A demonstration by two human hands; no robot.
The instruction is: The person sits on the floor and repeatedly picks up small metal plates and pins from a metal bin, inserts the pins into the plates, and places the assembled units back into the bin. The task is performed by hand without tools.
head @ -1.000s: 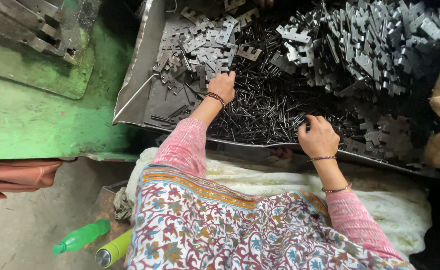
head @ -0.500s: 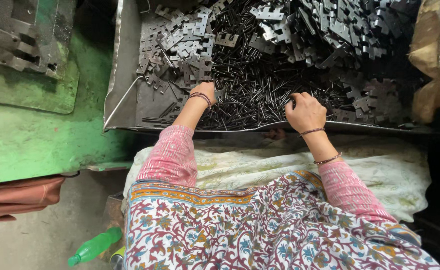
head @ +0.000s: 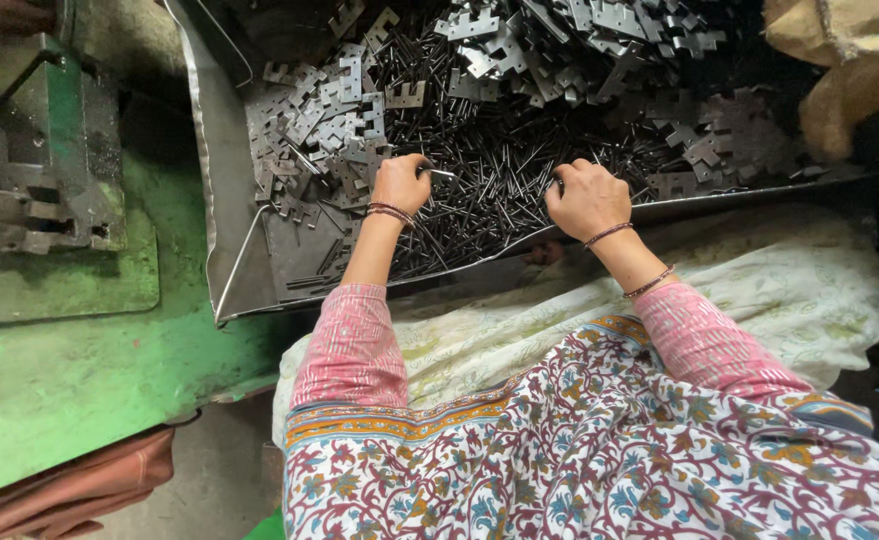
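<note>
Two bare hands are seen from above, reaching into a metal tray [head: 221,200] filled with small steel parts. Well to the left of the left hand [head: 400,184], a green machine bed [head: 69,360] is seen, with a dark metal block [head: 29,160] on it. The left hand is curled, knuckles up, and a thin pin [head: 443,173] is pinched at its fingertips; bangles are worn at the wrist. Beyond and left of this hand, flat notched plates [head: 329,120] are heaped. Between the two hands, and under both, a dark pile of thin pins [head: 489,185] is spread. The right hand [head: 586,197] is curled with fingers pressed down into the pins; whether anything is gripped cannot be told. Beyond it more plates are piled. Far right of the right hand, a sack [head: 844,60] is seen. Near the wrists, a pale cloth [head: 759,290] is draped.
</note>
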